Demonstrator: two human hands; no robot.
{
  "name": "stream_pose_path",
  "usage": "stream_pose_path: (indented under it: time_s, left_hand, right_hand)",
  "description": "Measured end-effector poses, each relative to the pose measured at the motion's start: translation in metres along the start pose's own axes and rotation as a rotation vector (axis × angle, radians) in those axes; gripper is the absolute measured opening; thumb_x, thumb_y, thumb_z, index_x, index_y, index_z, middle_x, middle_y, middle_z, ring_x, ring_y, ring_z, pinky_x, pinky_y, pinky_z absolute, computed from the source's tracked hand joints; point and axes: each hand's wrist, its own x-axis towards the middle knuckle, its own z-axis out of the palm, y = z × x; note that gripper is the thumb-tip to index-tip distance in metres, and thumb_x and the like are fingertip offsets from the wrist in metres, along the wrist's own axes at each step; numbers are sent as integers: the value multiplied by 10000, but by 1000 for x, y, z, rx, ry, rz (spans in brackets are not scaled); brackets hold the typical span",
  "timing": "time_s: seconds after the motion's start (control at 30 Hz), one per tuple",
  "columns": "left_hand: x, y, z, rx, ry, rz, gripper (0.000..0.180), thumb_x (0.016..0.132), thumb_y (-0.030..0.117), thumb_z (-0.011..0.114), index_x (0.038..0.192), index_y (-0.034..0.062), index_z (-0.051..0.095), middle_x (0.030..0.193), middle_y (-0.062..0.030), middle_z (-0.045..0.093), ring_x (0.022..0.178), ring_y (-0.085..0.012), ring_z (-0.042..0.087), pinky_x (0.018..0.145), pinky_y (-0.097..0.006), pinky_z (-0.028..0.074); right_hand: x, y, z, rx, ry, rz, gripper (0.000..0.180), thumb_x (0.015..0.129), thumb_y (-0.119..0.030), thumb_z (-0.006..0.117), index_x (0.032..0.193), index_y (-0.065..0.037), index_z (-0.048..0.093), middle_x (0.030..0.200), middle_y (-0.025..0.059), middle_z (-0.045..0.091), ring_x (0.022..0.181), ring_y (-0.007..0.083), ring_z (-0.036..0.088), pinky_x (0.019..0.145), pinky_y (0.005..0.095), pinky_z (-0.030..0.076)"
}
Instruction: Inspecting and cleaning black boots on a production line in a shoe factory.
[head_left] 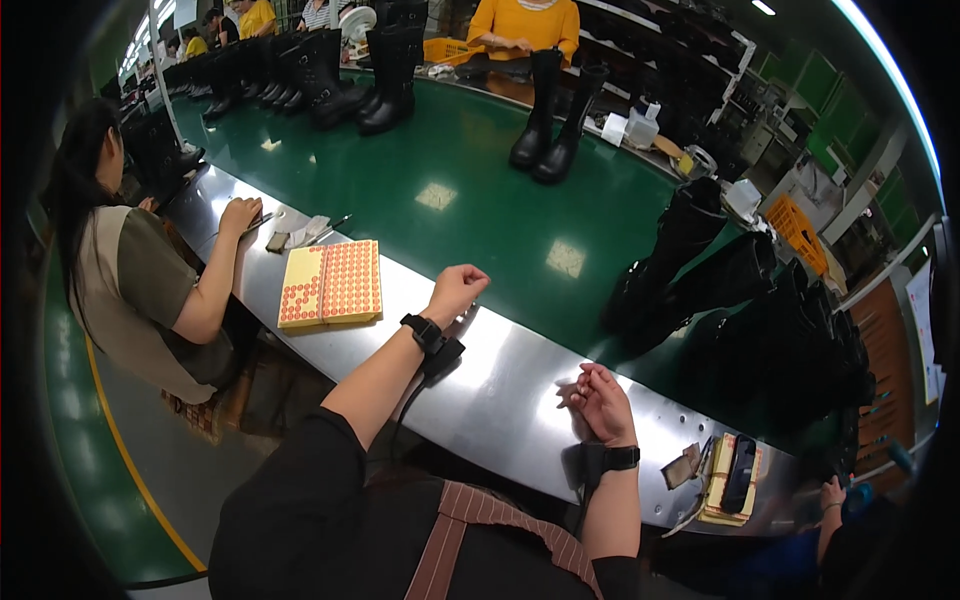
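My left hand (458, 292) hovers by the far edge of the metal ledge, its fingers drawn together and nothing showing in them. Lower and to the right, my right hand (604, 405) is turned partly palm up over the same metal ledge (480, 370). Its fingers are loosely bent and slightly apart, and I see nothing in it. Left of my left hand lies a stack of yellow sheets (331, 284) with rows of round red stickers, bound by a band. A pair of tall black boots (672, 262) leans on the green conveyor belt (500, 235) beyond my right hand.
A co-worker (150, 260) sits at the left, one hand on the ledge. Another pair of black boots (548, 120) stands farther across. At the right are a second sticker stack (717, 500) with a dark object on it, several more boots (790, 340) and another person's hand (832, 492).
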Motion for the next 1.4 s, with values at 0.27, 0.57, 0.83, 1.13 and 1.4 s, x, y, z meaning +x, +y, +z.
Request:
stream_pose_path:
  time_s: [0.27,0.57,0.83,1.13,1.4]
  left_hand:
    - [6,-10,-12,-217,53,-38,143,894,145,675,971,26,696,719,48,580,653,-34,480,614,-198,395]
    - [6,-21,-19,-269,-10,-1,162,916,145,681,1023,24,686,719,84,572,611,15,432,524,-161,321]
    - [5,-22,-21,-357,-14,44,154,928,149,672,1025,30,679,674,111,504,554,24,357,486,-157,253]
    - [5,-24,-21,-342,4,48,152,923,168,679,1005,40,681,669,106,506,557,14,369,491,-160,272]
    - [2,-21,-19,-336,5,34,150,933,148,657,1027,32,673,652,86,509,541,8,394,482,-149,295]
  right_hand:
    - [-1,-3,7,-9,19,-8,220,1013,-141,490,1180,-13,552,927,39,564,813,128,557,771,297,507]
    - [-1,-4,-5,151,-55,-31,239,1011,-137,500,1209,-15,556,945,38,587,845,116,581,798,284,511]
    - [-4,-8,5,-229,273,-280,191,912,-127,683,1082,-52,639,866,-14,615,743,76,589,699,220,509]
    - [-2,-10,2,-429,514,-420,117,916,-139,678,986,-47,673,779,-24,607,628,44,514,550,191,419]
    - [1,-4,-8,-431,504,-372,127,921,-126,662,994,-23,655,775,-12,602,627,59,519,546,202,436]
